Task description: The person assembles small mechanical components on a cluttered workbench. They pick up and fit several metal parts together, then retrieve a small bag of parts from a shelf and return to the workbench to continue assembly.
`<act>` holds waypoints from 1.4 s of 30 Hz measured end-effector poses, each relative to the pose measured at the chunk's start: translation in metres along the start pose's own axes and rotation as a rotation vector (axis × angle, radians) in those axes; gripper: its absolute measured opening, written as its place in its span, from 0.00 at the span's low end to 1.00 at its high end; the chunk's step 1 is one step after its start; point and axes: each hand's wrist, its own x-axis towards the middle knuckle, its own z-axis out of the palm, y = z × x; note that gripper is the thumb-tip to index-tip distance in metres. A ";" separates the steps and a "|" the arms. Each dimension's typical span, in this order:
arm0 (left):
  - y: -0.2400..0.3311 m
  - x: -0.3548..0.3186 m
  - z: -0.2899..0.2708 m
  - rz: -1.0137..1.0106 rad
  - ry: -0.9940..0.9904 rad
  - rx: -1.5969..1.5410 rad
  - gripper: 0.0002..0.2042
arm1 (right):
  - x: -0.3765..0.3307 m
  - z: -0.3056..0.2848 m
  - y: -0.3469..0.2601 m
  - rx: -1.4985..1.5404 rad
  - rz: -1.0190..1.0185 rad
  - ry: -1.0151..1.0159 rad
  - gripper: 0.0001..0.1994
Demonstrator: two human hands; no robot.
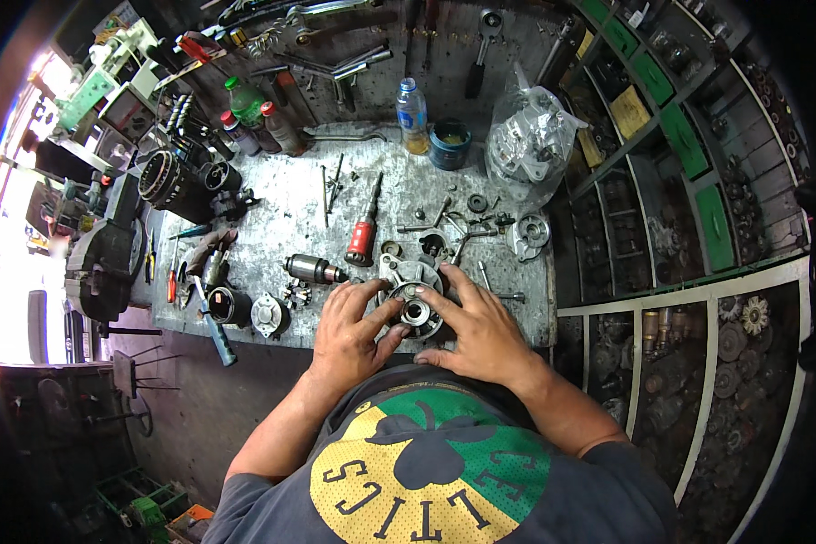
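Note:
At the bench's front edge both hands grip a round metal housing (415, 270) with a ring-shaped opening facing up. My left hand (349, 324) has its fingers on the left rim, thumb near the front. On the right side my right hand (480, 325) holds it, fingers reaching over the top and thumb at the front. The housing's underside is hidden. Just left lies a motor armature (313, 269) with a copper-coloured end, and beside it a small gear part (296, 294). Behind the housing is a red-handled screwdriver (362, 238).
A T-shaped wrench (470, 234) and a round metal cover (529, 236) lie to the right. Leftward are an end cap (267, 315), a dark cylinder (229, 306) and a hammer (218, 337). Bottles (412, 118), a blue tin (450, 145) and a plastic bag (530, 136) stand behind.

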 end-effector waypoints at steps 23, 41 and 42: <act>-0.067 -0.130 -0.003 -0.718 0.053 -0.072 0.22 | -0.136 0.051 0.167 0.916 1.358 0.329 0.38; -0.056 -0.093 0.034 -0.567 -0.176 -0.144 0.21 | 0.023 0.025 0.213 -0.070 0.487 0.510 0.10; -0.054 -0.093 0.034 -0.570 -0.188 -0.132 0.21 | 0.043 0.024 0.220 -0.092 0.483 0.506 0.11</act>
